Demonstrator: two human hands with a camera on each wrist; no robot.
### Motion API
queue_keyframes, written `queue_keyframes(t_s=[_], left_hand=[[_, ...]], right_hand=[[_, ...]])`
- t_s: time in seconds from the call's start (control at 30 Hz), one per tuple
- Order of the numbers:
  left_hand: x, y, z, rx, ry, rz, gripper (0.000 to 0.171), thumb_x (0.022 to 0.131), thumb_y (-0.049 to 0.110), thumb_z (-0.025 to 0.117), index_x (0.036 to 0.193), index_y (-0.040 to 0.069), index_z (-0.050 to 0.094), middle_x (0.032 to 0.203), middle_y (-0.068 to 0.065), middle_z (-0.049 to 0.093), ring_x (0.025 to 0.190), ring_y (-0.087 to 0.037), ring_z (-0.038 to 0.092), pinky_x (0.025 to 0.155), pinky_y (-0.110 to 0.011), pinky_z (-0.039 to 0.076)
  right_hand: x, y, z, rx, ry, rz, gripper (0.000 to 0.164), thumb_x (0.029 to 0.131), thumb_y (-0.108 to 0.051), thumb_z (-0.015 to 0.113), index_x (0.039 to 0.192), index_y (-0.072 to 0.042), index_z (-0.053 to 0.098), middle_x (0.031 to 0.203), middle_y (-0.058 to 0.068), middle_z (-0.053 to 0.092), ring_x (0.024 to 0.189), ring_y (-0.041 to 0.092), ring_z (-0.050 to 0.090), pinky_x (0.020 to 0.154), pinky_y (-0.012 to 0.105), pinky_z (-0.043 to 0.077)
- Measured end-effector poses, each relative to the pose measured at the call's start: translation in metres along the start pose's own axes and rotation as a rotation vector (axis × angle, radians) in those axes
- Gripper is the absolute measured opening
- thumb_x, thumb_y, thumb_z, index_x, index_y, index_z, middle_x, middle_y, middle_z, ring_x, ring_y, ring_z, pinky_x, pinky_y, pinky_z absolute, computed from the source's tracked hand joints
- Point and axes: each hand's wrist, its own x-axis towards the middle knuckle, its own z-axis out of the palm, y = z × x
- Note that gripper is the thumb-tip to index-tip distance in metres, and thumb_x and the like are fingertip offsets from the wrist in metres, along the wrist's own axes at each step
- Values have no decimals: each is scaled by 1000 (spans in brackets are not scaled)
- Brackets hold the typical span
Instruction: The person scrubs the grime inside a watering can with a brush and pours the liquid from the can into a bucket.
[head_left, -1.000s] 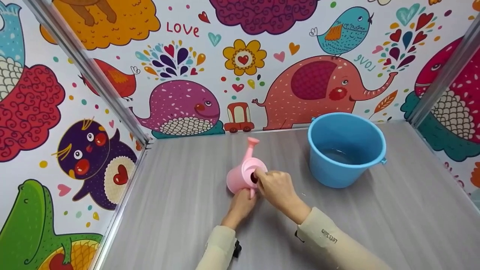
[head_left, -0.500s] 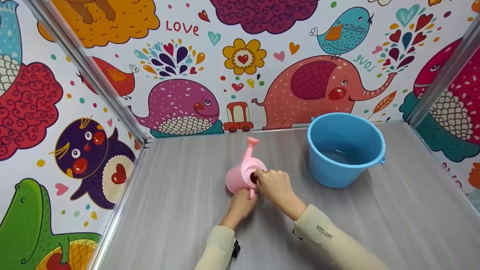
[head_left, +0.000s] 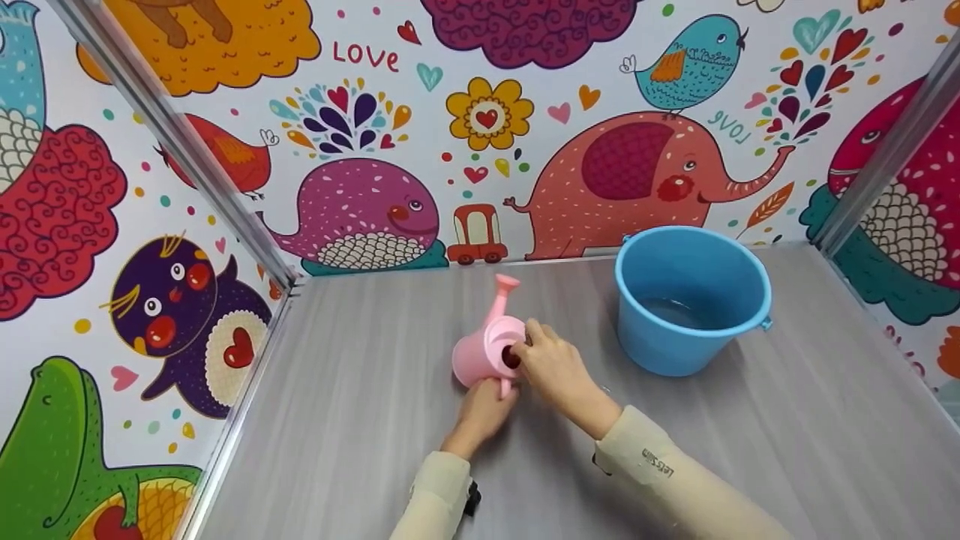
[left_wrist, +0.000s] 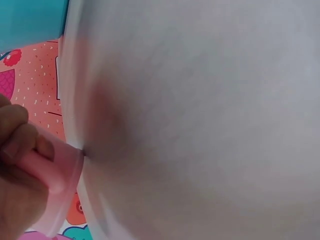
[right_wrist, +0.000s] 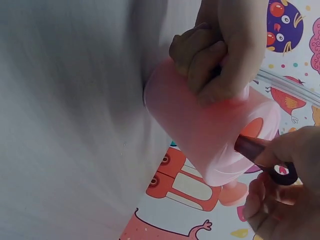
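A pink watering can [head_left: 472, 361] stands on the grey tabletop, its spout turned toward the back wall. My left hand [head_left: 484, 414] grips the can's handle, and in the left wrist view those curled fingers wrap round the handle [left_wrist: 45, 172]. At the can's mouth, my right hand [head_left: 559, 373] pinches a dark brown handle [right_wrist: 251, 148] with a hole in its end. The handle slants into the can's opening; its lower part is hidden inside, so what it belongs to cannot be seen.
A blue bucket [head_left: 667, 349] stands to the right of the can, with what looks like a little clear liquid at its bottom. Cartoon-printed walls [head_left: 495, 172] close off the back and sides, joined by metal corner rails [head_left: 247, 217].
My right hand has shifted slightly at the can's mouth, and its fingers have lifted and spread a little. The watering can and my left hand stay where they were.
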Motion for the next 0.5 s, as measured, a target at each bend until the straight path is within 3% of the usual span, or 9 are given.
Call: queue_keyframes(t_s=[0.1,0.3,0.5], left_hand=[[-1,0,0,-5,-4,-4,33,87,19,61,63,17,39,61,6,37,57,-12,35,55,-29,32],[1,0,0,-4,-7,1,34,87,18,59,62,17,36,60,7,33,56,-11,32,55,-28,30],[1,-1,-1,-25,-21,-6,34,87,18,59,62,17,37,59,8,32,54,-9,31,53,-26,27]], right_hand=[[3,3,-2,24,-5,-23,4,84,-8,77,87,-9,78,92,8,54,77,19,51,62,28,56],[9,11,-12,57,-23,-85,5,79,-8,81,84,-9,79,96,5,65,80,17,52,66,28,56],[15,13,-27,228,-47,-14,11,83,-2,68,85,-7,79,87,5,67,77,18,54,71,33,54]])
